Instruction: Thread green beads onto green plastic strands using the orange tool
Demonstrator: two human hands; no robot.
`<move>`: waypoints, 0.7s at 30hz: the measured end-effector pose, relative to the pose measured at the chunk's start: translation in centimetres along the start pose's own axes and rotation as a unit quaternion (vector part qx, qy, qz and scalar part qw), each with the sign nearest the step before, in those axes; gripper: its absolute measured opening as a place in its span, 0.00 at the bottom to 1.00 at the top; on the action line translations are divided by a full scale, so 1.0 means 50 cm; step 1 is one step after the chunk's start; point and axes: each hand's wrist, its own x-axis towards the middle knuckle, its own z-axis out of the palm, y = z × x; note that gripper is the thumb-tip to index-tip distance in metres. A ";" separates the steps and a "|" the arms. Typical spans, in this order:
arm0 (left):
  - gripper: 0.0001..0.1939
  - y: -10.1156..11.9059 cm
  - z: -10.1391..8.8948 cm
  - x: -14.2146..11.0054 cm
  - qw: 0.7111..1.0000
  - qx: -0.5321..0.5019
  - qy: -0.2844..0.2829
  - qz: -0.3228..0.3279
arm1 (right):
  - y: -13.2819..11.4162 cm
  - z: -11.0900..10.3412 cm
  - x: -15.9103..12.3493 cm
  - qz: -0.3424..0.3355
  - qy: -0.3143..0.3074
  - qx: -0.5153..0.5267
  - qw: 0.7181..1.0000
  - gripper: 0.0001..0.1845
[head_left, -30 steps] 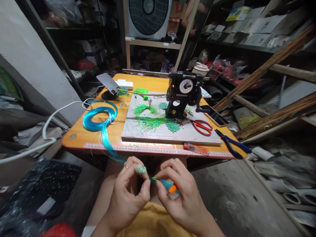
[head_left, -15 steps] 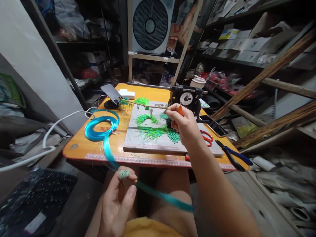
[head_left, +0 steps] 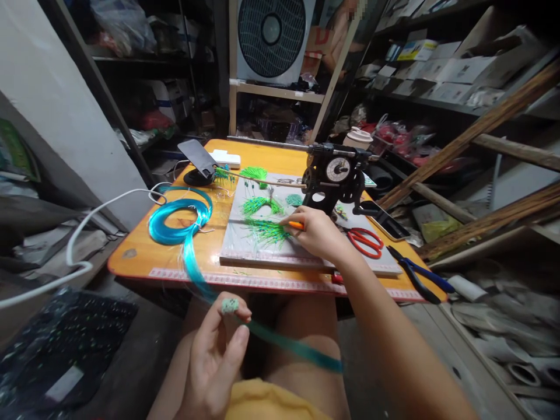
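Observation:
My right hand [head_left: 312, 230] is closed around a slim orange tool [head_left: 296, 225], its kind not clear. Its fingertips are at the right end of a bundle of green strands with blue bits [head_left: 265, 230] on the grey board [head_left: 231, 248]. Low over my lap, my left hand [head_left: 219, 350] has thumb and fingers curled together, a pale green wrap [head_left: 230, 305] on one finger. A ribbon of blue strands [head_left: 293, 347] passes at its fingertips, seemingly held, running from the blue coil [head_left: 179, 221]. Behind my right hand stands a black hand-cranked winder with a dial [head_left: 336, 169].
Red-handled scissors [head_left: 366, 242], blue-handled pliers [head_left: 420, 274] and a phone [head_left: 385, 220] lie at the right. More green bundles [head_left: 255, 173] and small teal pieces [head_left: 294, 200] lie on the board. A fan [head_left: 271, 35] and crowded shelves surround the table; a person is behind.
My right hand has moved down and slightly left from the winder's rod to the green bundle, still with the orange tool. My left hand has barely moved.

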 end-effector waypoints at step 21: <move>0.06 0.000 0.009 0.037 0.993 0.103 -0.056 0.014 | -0.032 -0.020 -0.100 -0.126 0.151 -0.096 0.976 0.16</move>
